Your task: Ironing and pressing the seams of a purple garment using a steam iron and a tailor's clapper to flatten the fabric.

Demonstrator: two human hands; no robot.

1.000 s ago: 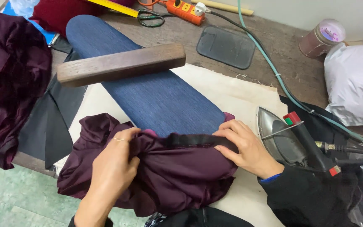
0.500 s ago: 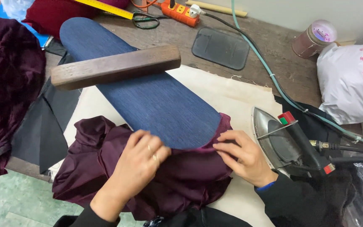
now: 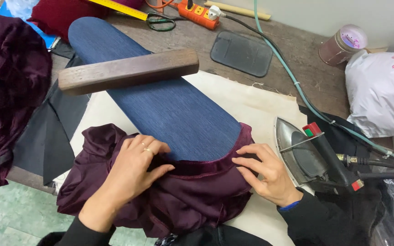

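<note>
Maroon velvet garment sits bunched nearest you, its edge pulled over the rounded end of the blue padded pressing board. Your left hand presses flat on the folds, fingers spread; your right hand pins the hem, fingers open. Just right, the iron rests. Farther back, a wooden block lies across the board.

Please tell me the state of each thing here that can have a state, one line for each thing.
Dark purple garment: pulled over the rounded end of the blue padded board.
Wooden block: lying across the board.
Iron: resting on its side, untouched.
Left hand: flat on the garment.
Right hand: fingers pressing the hem.
Scissors: closed.
</note>
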